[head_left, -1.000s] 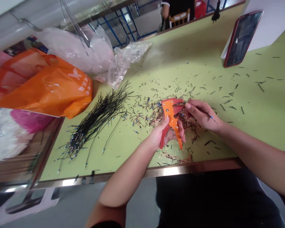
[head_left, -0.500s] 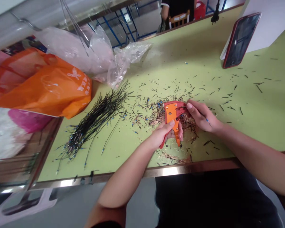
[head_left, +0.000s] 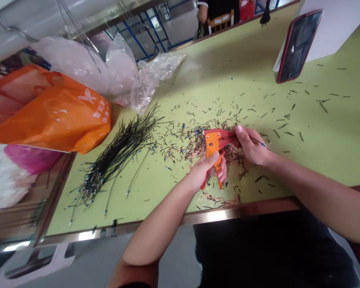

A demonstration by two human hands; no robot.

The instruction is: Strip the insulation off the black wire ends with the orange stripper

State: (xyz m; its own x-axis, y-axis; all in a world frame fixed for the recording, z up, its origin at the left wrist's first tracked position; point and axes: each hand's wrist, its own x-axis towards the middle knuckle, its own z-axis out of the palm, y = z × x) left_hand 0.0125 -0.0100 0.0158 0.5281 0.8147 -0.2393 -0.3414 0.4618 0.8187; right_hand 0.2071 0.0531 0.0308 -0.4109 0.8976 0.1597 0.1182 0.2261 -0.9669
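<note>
"Orange and red pliers, I see. Where exactly are they?"

"Over the near half of the green desk, above a heap of copper-coloured strands"

"And the hands?"

"Close together, both occupied. The left hand is wrapped round the handles, its thumb lying on the orange side. The right hand pinches a black wire between thumb and fingers, right beside the red jaws"

"Do the jaws bite the wire?"

"I cannot tell; the fingers hide that spot. The other end, with a blue piece on it, sticks out over the palm toward the wrist"

"What lies around them?"

"Short black scraps, strewn widely to the right. To the left a loose bundle of black wires slants across the desk, many blue and metal tips at its near end"

"And farther off?"

"An orange bag at the left edge, with clear plastic behind it. At the far right a phone leans on a white box, and a dark plug hangs near the far edge. Beyond that, another person's arm shows beside a wooden chair"
</note>
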